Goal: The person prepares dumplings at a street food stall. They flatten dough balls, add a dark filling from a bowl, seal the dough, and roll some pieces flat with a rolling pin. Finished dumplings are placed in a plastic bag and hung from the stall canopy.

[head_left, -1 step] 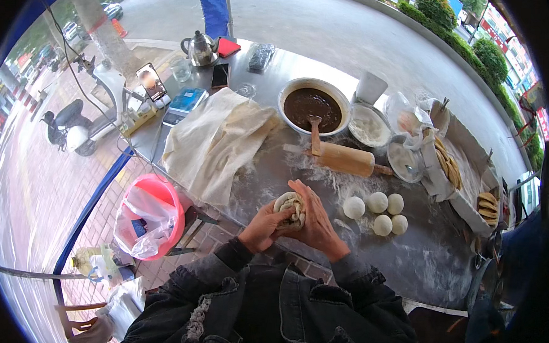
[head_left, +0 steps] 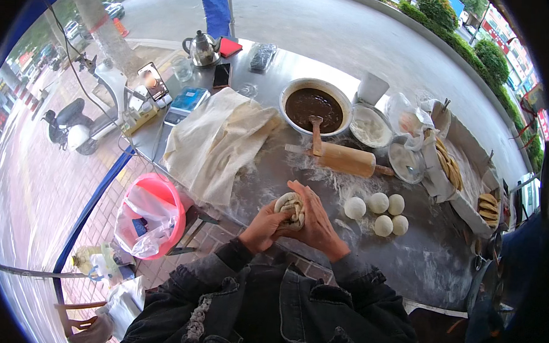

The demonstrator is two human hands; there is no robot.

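A pleated, gathered piece of dough (head_left: 289, 208) is held in front of me, just over the table's near edge. My left hand (head_left: 260, 228) is closed round its left and lower side, with the thumb across its face. Against its right side lies my right hand (head_left: 316, 225), palm turned in and fingers stretched along the dough. The undersides of both hands are hidden. Several smooth white dough balls (head_left: 378, 203) sit to the right on the floured steel table (head_left: 406, 265). A rolling pin (head_left: 348, 160) rests beyond my hands.
Past the rolling pin stand a bowl of dark brown filling (head_left: 315, 105) with a wooden spatula (head_left: 316, 136) and a bowl of flour (head_left: 371, 125). A cloth (head_left: 211, 143) covers the left side. Far right is a lined tray (head_left: 465, 197); lower left, a pink bin (head_left: 176, 213).
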